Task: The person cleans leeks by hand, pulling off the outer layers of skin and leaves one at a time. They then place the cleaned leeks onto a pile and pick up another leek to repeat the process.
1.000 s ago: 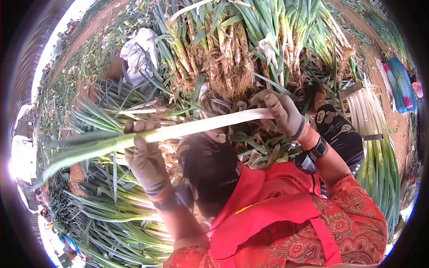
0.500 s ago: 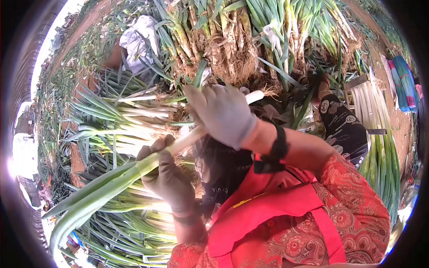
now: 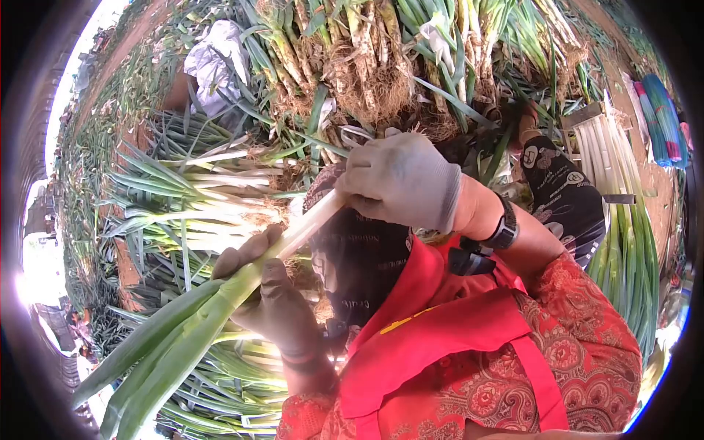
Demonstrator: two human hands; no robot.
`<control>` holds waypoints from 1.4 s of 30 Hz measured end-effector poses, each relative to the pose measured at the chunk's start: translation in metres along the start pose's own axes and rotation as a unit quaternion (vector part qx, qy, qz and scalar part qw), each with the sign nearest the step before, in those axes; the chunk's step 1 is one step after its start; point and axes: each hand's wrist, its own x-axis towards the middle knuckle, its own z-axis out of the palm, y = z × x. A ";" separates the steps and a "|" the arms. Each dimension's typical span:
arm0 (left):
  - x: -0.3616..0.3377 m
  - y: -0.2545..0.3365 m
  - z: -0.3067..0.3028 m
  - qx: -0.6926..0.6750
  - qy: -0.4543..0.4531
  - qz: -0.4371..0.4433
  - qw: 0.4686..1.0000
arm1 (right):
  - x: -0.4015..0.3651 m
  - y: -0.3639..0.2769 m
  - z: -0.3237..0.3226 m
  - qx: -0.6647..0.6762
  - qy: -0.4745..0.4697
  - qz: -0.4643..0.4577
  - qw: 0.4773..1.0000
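Note:
A large green onion (image 3: 306, 224) lies slantwise across my lap, its green leaves (image 3: 194, 326) pointing down to the left. My left hand (image 3: 277, 304), in a dusty glove, is closed around its middle, where the white stalk turns green. Higher up, my right hand (image 3: 403, 176), in a grey-white glove, is closed on the pale upper end of the stalk. That hand hides the root end.
Unpeeled green onions with brown roots (image 3: 367, 66) stand heaped ahead of me. Cleaned stalks (image 3: 213, 183) lie piled on the left. At the right is a tied bundle (image 3: 623, 220). A white plastic bag (image 3: 220, 62) and colourful rolls (image 3: 662, 121) lie farther off.
My right hand has turned and now covers the root end, which stuck out beyond it before. The leaves have swung slightly down and to the right. My left hand keeps its hold.

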 end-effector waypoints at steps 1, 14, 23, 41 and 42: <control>0.000 0.000 0.001 0.001 -0.007 0.004 1.000 | -0.001 -0.001 0.002 -0.016 0.000 -0.007 1.000; 0.004 0.002 -0.009 0.049 -0.031 0.003 0.998 | -0.013 0.017 0.021 0.237 0.079 0.113 0.962; 0.006 -0.002 -0.018 0.025 -0.031 -0.008 0.999 | -0.086 0.115 0.022 0.840 0.262 0.332 0.341; 0.026 -0.013 -0.017 0.020 0.045 -0.050 0.998 | -0.025 0.052 0.017 0.194 0.033 0.043 0.980; 0.027 -0.014 -0.019 0.016 0.042 -0.052 0.998 | -0.019 0.052 0.017 0.208 0.004 0.052 0.977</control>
